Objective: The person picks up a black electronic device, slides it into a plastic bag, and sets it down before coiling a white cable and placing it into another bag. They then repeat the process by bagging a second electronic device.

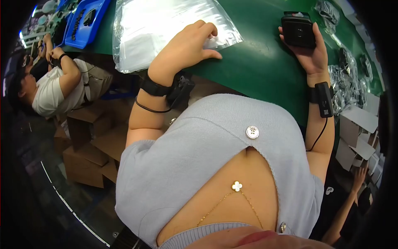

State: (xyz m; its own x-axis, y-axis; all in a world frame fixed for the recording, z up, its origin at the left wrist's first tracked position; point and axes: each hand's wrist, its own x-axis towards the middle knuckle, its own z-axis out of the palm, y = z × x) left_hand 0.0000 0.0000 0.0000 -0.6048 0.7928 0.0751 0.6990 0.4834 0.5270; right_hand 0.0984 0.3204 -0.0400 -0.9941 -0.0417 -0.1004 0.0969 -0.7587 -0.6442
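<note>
A stack of clear plastic bags (166, 31) lies on the green table, its right edge near my left hand. My left hand (190, 45) is over the bags with its thumb stretched out to the right and its other fingers bent; nothing shows between them, though the fingertips are partly hidden. At the right, my right hand (314, 58) grips a black, glossy, box-shaped device (298, 31) from below and the sides. Its thumb and fingers show at the device's edges. A small pale and reddish patch is visible at the device's far end.
The green table (257, 62) carries several plastic-wrapped items (346, 79) along its right side. A blue tray (85, 25) holds dark parts at the far left. Cardboard boxes (85, 164) stand below left, white cartons (356, 128) at right. A person (58, 83) works at left; another person's arm (348, 203) shows lower right.
</note>
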